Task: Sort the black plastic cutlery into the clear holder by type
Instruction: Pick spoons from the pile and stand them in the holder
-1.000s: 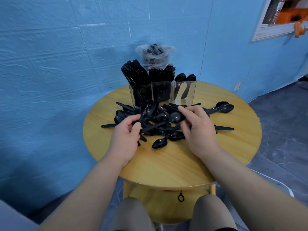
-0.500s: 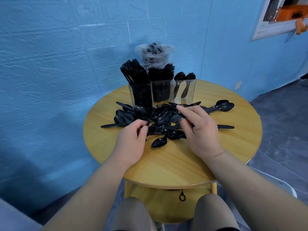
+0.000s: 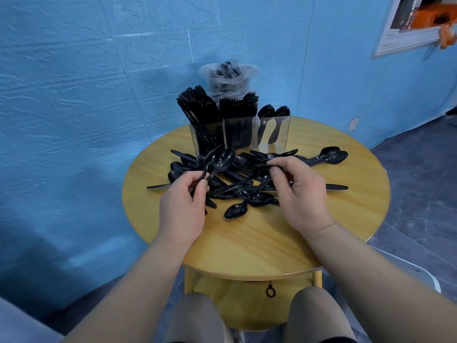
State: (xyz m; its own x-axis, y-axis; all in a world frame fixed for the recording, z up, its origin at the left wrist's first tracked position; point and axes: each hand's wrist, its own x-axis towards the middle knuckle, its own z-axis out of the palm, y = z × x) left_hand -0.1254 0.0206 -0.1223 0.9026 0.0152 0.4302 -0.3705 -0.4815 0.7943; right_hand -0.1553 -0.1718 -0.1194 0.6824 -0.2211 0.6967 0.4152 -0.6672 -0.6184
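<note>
On round table [image 3: 247,246], left hand [image 3: 181,206] grips two spoons [image 3: 221,160] by handles; right hand [image 3: 300,194] pinches another from pile [image 3: 247,184]. Gather bowls aligned (same facing), then drop into clear holder [image 3: 238,134], near-empty right compartment, handles down

Glossy black spoons [image 3: 247,184] scattered on a honey-yellow wood-grain surface [image 3: 247,243], a clear holder [image 3: 272,132] behind, textured blue wall [image 3: 74,95], grey floor [image 3: 420,194].
</note>
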